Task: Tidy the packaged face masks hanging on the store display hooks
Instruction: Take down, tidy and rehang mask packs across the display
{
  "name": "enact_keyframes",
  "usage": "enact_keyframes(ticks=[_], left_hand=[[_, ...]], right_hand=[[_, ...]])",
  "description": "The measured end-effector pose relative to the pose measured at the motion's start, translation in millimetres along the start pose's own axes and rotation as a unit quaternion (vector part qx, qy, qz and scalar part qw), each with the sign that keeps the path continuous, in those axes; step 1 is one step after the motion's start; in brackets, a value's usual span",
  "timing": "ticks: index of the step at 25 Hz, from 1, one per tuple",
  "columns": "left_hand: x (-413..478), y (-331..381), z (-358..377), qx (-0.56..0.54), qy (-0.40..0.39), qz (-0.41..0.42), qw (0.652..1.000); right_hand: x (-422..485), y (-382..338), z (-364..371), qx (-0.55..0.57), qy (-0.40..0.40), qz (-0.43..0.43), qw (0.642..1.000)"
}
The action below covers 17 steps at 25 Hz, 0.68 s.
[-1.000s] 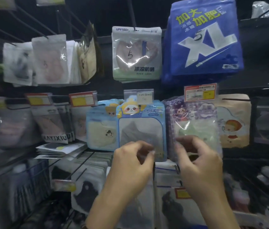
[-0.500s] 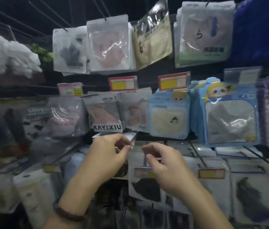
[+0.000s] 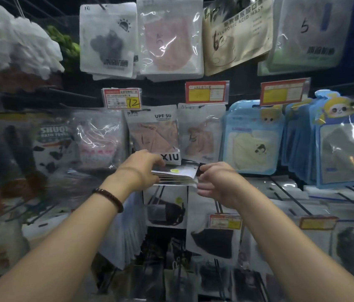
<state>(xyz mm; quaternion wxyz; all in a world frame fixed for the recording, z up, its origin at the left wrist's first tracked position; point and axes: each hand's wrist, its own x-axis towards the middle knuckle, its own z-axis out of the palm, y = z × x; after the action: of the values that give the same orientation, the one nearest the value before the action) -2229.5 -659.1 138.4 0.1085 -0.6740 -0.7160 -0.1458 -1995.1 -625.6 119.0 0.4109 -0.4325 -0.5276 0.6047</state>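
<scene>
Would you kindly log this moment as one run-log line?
left hand: grips mask packet stack | right hand: pinches its right edge | stack: flat

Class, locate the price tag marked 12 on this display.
Head view, left of centre: the price tag hangs above the UPF 50 packet and below the grey-mask packet.

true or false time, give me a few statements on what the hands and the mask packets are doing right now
1. The left hand grips the stack of mask packets. True.
2. The stack hangs upright from a hook. False: it lies nearly flat between the left hand and the right hand.
3. A beaded bracelet sits on the right wrist. False: it is on the left wrist.
4. A price tag marked 12 hangs above the left hand. True.
5. The blue cartoon packets hang left of the hands. False: they hang to the right.
</scene>
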Motion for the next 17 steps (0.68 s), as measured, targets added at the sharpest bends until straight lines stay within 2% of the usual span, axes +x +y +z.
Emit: enact_keyframes(ticks=[4,10,17], left_hand=[[12.8,-20.2,7.0,0.0,-0.031,-0.015,0.999],[20.0,-37.3,16.6,-0.057,-0.014,-0.024,0.998],[31.2,-59.0,15.4,-0.062,-0.013,-0.002,0.998]], right_hand=[[24.9,-1.4,-0.4,-0.038,0.001,0.007,0.999],[48.0,-1.8,6.4,-0.077,-0.032,-0.002,0.997],[53.0,3.2,10.6,-0.12,-0.021,-0.011,0.993]])
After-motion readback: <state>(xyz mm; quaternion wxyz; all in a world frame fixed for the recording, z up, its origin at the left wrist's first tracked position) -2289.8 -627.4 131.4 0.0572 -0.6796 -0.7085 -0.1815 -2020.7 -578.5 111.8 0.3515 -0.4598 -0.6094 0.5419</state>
